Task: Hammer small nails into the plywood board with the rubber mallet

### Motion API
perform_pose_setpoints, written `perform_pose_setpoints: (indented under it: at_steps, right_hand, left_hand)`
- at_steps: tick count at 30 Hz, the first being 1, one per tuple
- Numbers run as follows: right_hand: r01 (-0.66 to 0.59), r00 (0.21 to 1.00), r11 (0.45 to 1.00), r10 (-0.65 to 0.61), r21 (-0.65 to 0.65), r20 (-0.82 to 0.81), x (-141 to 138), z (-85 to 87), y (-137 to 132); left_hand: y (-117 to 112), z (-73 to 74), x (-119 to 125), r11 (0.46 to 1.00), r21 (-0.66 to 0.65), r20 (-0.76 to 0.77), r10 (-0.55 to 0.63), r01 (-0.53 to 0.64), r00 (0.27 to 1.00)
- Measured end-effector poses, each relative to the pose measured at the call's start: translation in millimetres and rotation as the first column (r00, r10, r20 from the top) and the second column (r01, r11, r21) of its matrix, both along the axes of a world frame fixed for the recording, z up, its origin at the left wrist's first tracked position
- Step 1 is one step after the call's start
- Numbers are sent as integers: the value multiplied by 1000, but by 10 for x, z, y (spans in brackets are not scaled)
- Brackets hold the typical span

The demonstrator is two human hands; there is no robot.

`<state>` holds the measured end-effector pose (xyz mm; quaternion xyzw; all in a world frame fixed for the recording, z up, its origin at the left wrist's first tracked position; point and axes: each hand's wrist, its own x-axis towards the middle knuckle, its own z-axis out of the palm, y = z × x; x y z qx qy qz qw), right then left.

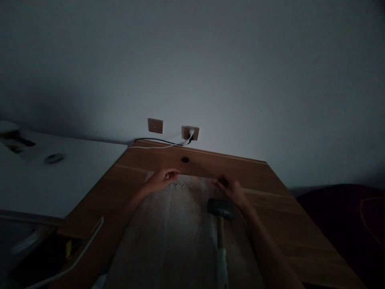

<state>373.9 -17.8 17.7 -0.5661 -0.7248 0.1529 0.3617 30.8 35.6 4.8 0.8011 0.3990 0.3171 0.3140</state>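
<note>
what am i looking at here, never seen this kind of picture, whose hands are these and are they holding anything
There's no machine: it's one view from a camera worn on a person's head, looking forward and down at their own bare left hand and right hand. Below them, a worn board lies on a wooden table. On the board are a dark-headed mallet, not held, and small bright pieces. Both hands are at the board's far edge; it's too dark to tell whether they grip anything.
</note>
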Motion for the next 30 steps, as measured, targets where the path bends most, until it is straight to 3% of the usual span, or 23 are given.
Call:
perform_pose_setpoints:
  at_steps: [7, 11, 15, 20, 23, 30]
  right_hand:
    - [39, 999, 999, -39, -16, -6, 94, -123, -10]
    - [16, 1000, 998, -16, -64, 0, 123, -158, 18]
    - [-14, 1000, 996, 15, -89, 14, 127, -175, 23]
    - [-33, 999, 994, 36, -105, 34, 145, -189, 28]
    - [-45, 998, 992, 51, -118, 44, 156, -186, 29]
    - [-61, 996, 987, 69, -146, 49, 175, -189, 23]
  left_hand:
    - [-49, -27, -84, 991, 82, -155, 122, -110, 980]
    - [-83, -19, -84, 994, 62, -259, 98, -85, 961]
    - [-21, 42, -206, 996, -61, -168, 50, -61, 984]
    - [97, 135, -501, 963, -233, -64, -153, 134, 986]
    - [93, 165, -570, 930, -311, -34, -217, 196, 976]
    - [76, 128, -527, 901, -377, 38, -216, 214, 976]
